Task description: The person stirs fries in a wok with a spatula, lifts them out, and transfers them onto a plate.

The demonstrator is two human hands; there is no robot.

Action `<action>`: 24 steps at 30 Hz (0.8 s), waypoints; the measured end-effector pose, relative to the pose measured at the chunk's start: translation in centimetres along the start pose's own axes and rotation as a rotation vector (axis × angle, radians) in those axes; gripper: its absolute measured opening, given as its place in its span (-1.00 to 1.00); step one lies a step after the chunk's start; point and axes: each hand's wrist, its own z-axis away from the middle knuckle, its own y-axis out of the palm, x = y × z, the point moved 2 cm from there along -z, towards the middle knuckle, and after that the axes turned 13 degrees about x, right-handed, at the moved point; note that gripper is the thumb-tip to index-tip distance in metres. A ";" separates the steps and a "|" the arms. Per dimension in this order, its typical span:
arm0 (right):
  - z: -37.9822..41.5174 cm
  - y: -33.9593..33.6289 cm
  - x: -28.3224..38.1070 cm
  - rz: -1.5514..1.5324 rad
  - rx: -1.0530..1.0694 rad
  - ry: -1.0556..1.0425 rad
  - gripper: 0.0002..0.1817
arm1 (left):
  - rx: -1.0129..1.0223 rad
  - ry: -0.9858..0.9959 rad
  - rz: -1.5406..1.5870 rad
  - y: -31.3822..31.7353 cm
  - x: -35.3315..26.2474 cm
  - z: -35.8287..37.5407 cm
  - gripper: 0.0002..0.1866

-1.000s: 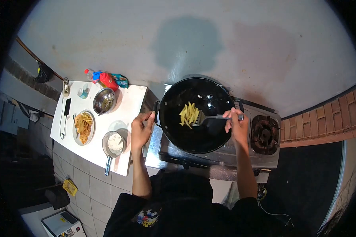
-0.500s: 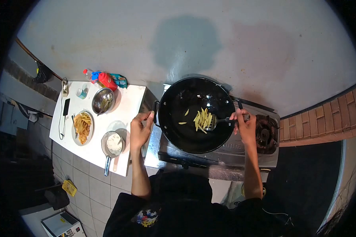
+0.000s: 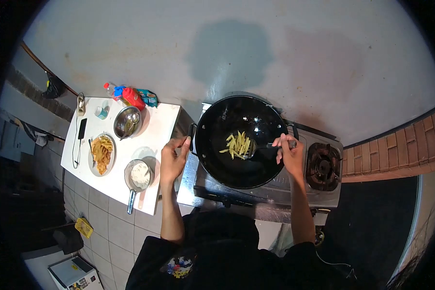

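A large black wok [image 3: 227,174] sits on the gas stove. My left hand [image 3: 173,158] is at its left loop handle [image 3: 192,139], thumb and fingertips closed on it. In my right hand [image 3: 291,153] is the handle of a slotted spatula [image 3: 262,146], which reaches into the wok from the right. Its blade lies against a small heap of cut potato fries [image 3: 237,146] near the wok's middle. The fries look pale yellow. My right fingers wrap round the spatula handle close to the wok's right rim.
To the right is a bare burner [image 3: 323,166] on the stove [image 3: 275,193]. A white table [image 3: 116,186] on the left carries a plate of fried food [image 3: 112,164], a metal bowl [image 3: 135,133], a saucepan with white contents [image 3: 140,175], a phone [image 3: 82,128] and a red bottle [image 3: 133,98].
My right hand has moved left with the spatula, its blade pushing in the same direction. The fries have shifted left and the loose ones now lie with the heap. My left hand stays at the handle.
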 end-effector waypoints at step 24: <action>-2.4 3.8 -1.5 -0.220 0.035 -0.098 -0.65 | -0.073 0.090 -0.023 0.3 0.4 -0.1 -0.71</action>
